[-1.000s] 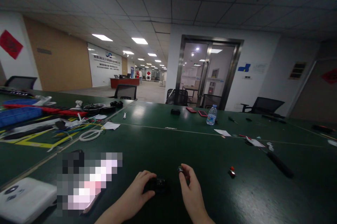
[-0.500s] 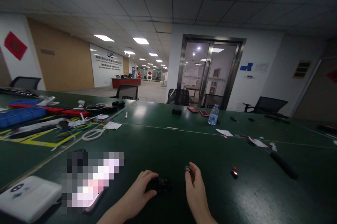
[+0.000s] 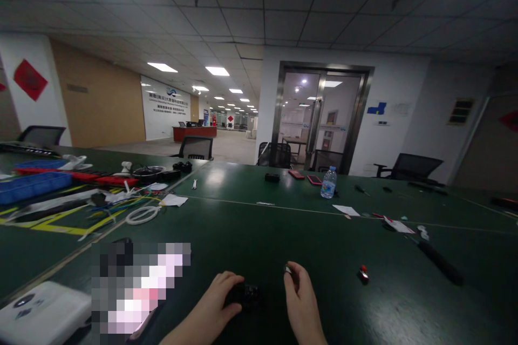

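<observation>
My left hand (image 3: 222, 304) is closed around the left end of a small black block-shaped device (image 3: 250, 293), which rests on the dark green tabletop (image 3: 226, 231). Fine detail on the device is too dark to make out. To its right, apart from it, my right hand (image 3: 300, 293) pinches a small metallic piece (image 3: 287, 269) between thumb and fingertips, slightly above the table. Most of that piece is hidden by the fingers. Further right lies a small red and silver part (image 3: 363, 274), touched by neither hand.
A screwdriver with a black handle (image 3: 440, 263) lies to the right. Further back stands a water bottle (image 3: 328, 183) near two red-edged phones (image 3: 297, 175). At left are a white box-shaped device (image 3: 46, 310), a coiled white cable (image 3: 141, 215), blue trays (image 3: 36, 187) and a small wrench (image 3: 195, 184).
My right hand has shifted slightly right, away from the device, and the small piece in it has turned. My left hand keeps its hold. The whole view has moved a little.
</observation>
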A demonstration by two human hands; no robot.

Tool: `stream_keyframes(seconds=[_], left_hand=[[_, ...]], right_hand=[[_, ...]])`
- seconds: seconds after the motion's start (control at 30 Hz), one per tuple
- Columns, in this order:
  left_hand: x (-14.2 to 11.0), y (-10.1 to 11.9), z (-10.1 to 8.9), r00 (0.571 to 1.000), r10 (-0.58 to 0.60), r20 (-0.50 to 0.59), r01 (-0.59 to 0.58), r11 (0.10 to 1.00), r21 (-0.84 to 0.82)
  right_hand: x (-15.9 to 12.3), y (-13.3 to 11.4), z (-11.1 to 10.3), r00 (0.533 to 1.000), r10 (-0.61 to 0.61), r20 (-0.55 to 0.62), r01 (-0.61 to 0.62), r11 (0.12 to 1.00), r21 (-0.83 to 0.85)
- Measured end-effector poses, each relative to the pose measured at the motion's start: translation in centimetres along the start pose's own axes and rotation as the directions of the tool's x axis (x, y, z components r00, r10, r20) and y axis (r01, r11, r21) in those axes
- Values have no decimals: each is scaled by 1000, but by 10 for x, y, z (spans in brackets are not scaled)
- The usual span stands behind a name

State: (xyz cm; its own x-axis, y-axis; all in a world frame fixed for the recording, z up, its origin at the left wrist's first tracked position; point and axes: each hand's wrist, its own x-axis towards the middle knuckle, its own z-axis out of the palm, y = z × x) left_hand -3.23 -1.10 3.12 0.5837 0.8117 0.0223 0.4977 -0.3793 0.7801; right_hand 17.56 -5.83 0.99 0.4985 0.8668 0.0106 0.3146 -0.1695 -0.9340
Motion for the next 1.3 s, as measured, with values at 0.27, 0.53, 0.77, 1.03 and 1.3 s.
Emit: stream_keyframes(seconds=[0.27,0.53,0.77,1.03,1.3], left_hand=[[2,-9,3,999,29,-27,-29,999,-14],[2,-9,4,999,35,-26,-35,999,-20],[3,-15,6,997,57,-43,-58,998,-19],[3,-12,6,997,56,-51,-57,998,-14],[5,-15,7,996,67,-62,-68,997,-20]], right_hand=[[1,1,0,998,-25,54,23,999,39],[-4,-2,2,980,-138,145,152,985,-88],[-16,-16,5,916,-319,242,351,931,-102],[-24,-27,11,858,-363,363,458,861,-222],[-22,-28,15,833,-347,432,492,821,-289]])
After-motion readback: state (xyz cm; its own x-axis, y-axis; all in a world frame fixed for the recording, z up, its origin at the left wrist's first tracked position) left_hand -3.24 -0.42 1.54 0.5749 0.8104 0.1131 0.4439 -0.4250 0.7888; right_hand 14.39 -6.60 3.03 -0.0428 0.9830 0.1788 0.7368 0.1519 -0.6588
